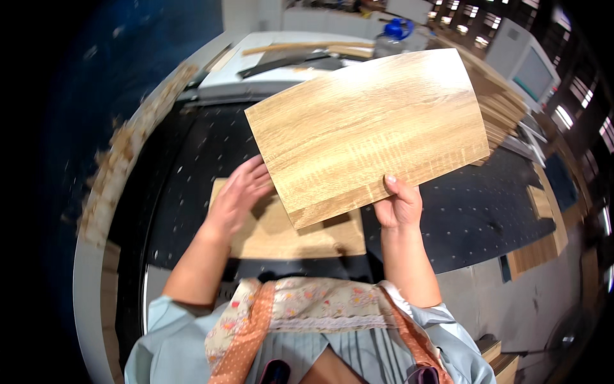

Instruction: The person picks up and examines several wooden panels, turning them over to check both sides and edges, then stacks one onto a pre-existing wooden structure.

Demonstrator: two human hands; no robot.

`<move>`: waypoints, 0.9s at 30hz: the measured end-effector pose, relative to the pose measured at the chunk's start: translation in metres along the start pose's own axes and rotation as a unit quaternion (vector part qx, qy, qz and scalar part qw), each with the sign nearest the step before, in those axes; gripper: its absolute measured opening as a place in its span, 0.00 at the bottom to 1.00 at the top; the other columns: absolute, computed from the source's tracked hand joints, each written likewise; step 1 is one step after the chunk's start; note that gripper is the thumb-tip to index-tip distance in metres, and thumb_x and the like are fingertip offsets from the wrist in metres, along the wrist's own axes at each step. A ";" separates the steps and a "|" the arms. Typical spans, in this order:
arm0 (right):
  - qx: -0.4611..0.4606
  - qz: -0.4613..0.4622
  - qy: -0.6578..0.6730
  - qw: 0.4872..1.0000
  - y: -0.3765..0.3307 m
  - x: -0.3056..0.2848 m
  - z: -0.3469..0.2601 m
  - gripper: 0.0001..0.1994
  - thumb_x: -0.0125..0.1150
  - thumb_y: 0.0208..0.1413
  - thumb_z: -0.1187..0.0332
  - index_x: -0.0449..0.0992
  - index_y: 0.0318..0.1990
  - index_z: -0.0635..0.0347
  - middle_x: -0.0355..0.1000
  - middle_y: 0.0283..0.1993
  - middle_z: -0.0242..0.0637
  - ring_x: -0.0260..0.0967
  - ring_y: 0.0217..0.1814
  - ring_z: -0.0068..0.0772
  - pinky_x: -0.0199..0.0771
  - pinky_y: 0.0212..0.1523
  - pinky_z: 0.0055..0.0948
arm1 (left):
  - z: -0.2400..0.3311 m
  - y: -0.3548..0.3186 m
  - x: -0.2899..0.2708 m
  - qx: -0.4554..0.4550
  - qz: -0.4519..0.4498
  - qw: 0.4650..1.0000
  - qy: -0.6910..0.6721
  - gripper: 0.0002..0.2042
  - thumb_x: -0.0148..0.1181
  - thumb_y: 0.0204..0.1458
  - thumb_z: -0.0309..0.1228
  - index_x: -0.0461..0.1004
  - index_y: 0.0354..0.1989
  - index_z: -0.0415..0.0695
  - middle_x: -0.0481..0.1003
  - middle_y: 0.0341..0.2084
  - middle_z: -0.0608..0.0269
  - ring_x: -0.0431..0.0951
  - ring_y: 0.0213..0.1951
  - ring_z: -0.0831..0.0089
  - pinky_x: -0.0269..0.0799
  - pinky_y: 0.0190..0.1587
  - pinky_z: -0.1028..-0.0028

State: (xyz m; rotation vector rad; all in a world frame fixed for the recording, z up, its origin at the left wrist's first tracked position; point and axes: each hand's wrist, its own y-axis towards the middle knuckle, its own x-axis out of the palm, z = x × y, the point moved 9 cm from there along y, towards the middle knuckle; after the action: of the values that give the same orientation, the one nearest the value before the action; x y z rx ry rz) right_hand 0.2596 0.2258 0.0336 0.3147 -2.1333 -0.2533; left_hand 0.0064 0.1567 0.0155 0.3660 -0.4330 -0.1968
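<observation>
A rectangular wood-grain panel (377, 128) is held up and tilted in front of me, its right end higher than its left. My right hand (401, 201) grips its lower edge, thumb on the face and the other fingers hidden behind. Beside the panel's left edge is my left hand (241, 195), with its fingers stretched out and holding nothing; whether the fingertips touch the panel is hard to make out. Below, a second wood-grain panel (307, 240) lies flat on the black table (192, 166), partly covered by the raised one.
Behind the table stands a white machine surface (224, 80) with wooden strips on it. A clear jug with a blue lid (398, 29) is at the back. Stacked boards (505, 118) rise at the right, and a wooden piece (536, 256) sits by the table's right edge.
</observation>
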 end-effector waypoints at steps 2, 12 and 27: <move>0.061 -0.016 0.008 0.998 -0.011 0.006 0.019 0.30 0.52 0.42 0.82 0.55 0.58 0.65 0.62 0.55 0.46 0.60 0.58 0.44 0.60 0.59 0.43 | -0.006 -0.005 0.016 -0.026 -0.010 0.979 -0.203 0.29 0.49 0.56 0.38 0.47 0.62 0.40 0.58 0.57 0.53 0.59 0.59 0.64 0.57 0.59 0.64; 0.143 -0.094 0.080 0.982 -0.008 -0.005 0.043 0.28 0.55 0.51 0.62 0.57 0.59 0.64 0.58 0.60 0.43 0.54 0.63 0.45 0.49 0.63 0.45 | 0.008 0.002 0.005 -0.024 0.069 0.978 -0.196 0.26 0.52 0.51 0.24 0.52 0.59 0.39 0.63 0.52 0.52 0.66 0.54 0.65 0.67 0.53 0.64; 0.146 -0.067 0.078 0.984 -0.038 -0.040 0.071 0.29 0.60 0.45 0.68 0.61 0.57 0.62 0.61 0.59 0.42 0.55 0.62 0.45 0.49 0.63 0.48 | -0.001 -0.016 -0.014 -0.035 -0.022 0.993 -0.108 0.30 0.59 0.48 0.28 0.53 0.60 0.39 0.63 0.54 0.55 0.64 0.55 0.67 0.59 0.57 0.67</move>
State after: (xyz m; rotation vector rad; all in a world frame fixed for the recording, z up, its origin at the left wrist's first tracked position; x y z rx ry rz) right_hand 0.2260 0.2063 -0.0477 0.6291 -1.9958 0.0111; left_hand -0.0072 0.1462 0.0037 0.2856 -0.6303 -0.2949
